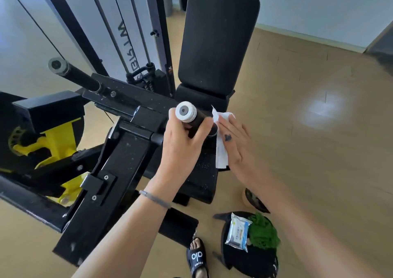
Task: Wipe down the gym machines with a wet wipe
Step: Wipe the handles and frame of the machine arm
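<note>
Hands (182,143) (236,141) on cylindrical handle (196,119), limp wipe (221,154)

Wet wipe (221,150) right of handle (197,119); backrest (217,39) behind; wipe pack (238,232) on bag (251,260).

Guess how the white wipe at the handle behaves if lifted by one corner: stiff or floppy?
Probably floppy: the wipe hangs limp in a crumpled strip below the right hand, which presses it flat-fingered against the handle. Likely very light, since it looks like one thin sheet. It may cling to the handle if damp, though wetness cannot be seen.
</note>
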{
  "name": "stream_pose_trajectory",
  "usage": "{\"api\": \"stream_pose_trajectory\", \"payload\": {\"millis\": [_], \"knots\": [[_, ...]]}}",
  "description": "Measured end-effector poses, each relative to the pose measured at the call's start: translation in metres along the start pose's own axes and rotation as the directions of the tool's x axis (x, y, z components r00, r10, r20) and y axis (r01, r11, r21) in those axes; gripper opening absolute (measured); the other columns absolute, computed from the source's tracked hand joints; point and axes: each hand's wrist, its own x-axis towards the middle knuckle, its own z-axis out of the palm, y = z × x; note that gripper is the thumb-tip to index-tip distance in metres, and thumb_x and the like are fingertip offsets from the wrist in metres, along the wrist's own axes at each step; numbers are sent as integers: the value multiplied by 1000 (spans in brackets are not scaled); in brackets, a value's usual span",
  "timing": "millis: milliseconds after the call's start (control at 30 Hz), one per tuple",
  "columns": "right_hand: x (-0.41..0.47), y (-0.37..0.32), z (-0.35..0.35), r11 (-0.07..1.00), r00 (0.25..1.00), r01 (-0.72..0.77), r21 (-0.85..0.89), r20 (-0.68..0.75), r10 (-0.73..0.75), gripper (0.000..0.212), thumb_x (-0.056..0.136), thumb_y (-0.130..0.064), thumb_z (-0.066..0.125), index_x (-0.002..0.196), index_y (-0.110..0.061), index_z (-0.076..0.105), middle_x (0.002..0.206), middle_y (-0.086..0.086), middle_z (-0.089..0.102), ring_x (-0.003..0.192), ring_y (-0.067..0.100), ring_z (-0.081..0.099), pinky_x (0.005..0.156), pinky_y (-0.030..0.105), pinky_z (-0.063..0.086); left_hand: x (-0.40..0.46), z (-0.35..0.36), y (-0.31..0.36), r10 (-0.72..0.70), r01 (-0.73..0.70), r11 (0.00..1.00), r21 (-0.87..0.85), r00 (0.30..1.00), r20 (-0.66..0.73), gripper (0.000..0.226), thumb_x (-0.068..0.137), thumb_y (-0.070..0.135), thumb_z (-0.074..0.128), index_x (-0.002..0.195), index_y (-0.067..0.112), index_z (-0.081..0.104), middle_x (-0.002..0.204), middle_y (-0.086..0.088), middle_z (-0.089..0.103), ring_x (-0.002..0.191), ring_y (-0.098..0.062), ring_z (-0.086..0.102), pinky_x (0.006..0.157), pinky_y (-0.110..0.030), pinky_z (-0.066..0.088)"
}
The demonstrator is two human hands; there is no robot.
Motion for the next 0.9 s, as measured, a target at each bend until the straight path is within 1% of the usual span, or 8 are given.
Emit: {"api": "stream_pose_trajectory", "payload": {"millis": [133,233,367,533,667,767,833,900], "knots": [[-26,-7,13,984,999,26,-177,49,-17,80,96,-73,-8,157,-23,3,167,-10,-1,154,2,-10,128,36,-2,-33,-16,-22,39,-39,999,23,999,-19,23,94,43,54,101,22,50,94,5,57,89,-12,57,75,-21,45],[-16,-6,15,962,997,6,-272,76,16,89,93,-75,-11,160,-17,-4,169,-4,-10,154,6,-18,128,40,-2,-42,-19,-35,40,-35,994,102,998,-47,5,98,24,54,100,21,50,95,7,54,90,-9,53,75,-17,43],[-16,-2,17,937,996,36,-347,91,-5,93,93,-76,-11,161,-14,-5,170,0,-13,153,9,-21,127,40,-6,-42,-6,-43,140,-149,952,266,989,50,17,94,11,61,105,20,51,103,8,49,92,-6,52,73,-19,46],[-26,-15,20,997,993,-73,-29,92,76,88,87,-78,-13,159,-27,-4,165,-14,-14,151,-2,-20,127,37,-9,-39,16,-28,72,-94,983,156,987,143,7,95,22,65,101,19,60,100,7,59,77,-10,62,67,-16,50],[-17,-24,27,829,964,-263,494,96,248,93,87,-86,11,161,-31,21,168,-7,21,155,6,10,127,50,8,-39,31,-18,3,-19,989,149,994,109,15,95,32,65,95,17,61,91,4,66,70,-10,64,59,-20,52],[-20,-30,21,787,949,-312,532,124,291,89,87,-84,13,149,-28,44,154,-3,47,148,15,34,123,57,18,-38,35,-15,-90,89,989,122,996,5,11,98,21,60,89,13,60,80,1,68,66,-9,60,53,-13,45],[-21,-35,5,821,954,-292,490,83,289,83,92,-74,11,136,-21,55,137,-1,60,136,19,47,121,57,24,-34,30,-17,-140,148,974,169,988,-58,6,96,15,58,91,14,59,83,0,68,76,-16,64,60,-19,50],[-21,-39,-7,845,963,-257,468,57,262,72,101,-63,12,137,-19,56,134,0,62,134,21,49,120,56,24,-27,23,-18,-157,185,963,196,977,-147,5,92,11,58,93,16,57,90,-1,66,85,-20,63,72,-29,53]]}}
